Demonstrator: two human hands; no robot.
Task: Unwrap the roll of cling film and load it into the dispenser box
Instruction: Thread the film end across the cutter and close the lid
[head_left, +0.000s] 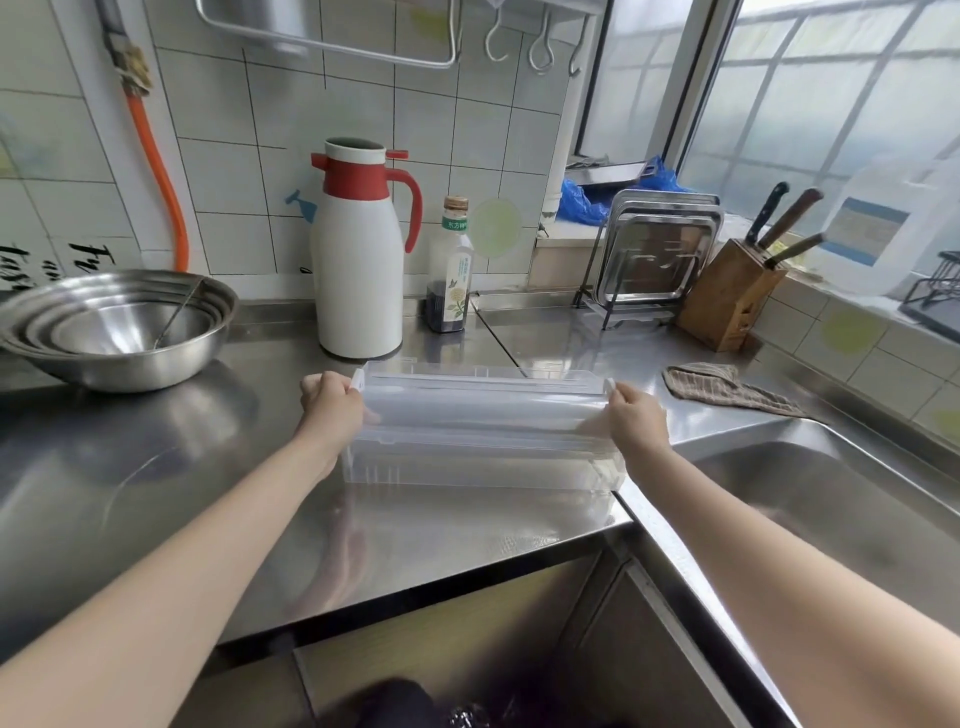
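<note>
A clear plastic dispenser box (483, 467) stands on the steel counter (156, 467) in the middle, its lid (483, 375) tilted up at the back. A pale cling film roll (483, 410) lies lengthwise across the open box. My left hand (332, 402) grips the roll's left end, and my right hand (636, 415) grips its right end. White end pieces show just beyond each hand's fingers. I cannot tell whether the roll rests in the box or hangs just above it.
Stacked steel bowls (114, 327) sit at the left. A white and red thermos jug (361, 254) and a sauce bottle (449, 270) stand behind the box. To the right are a tray rack (654, 254), a knife block (727, 296), a cloth (722, 387) and the sink (831, 499).
</note>
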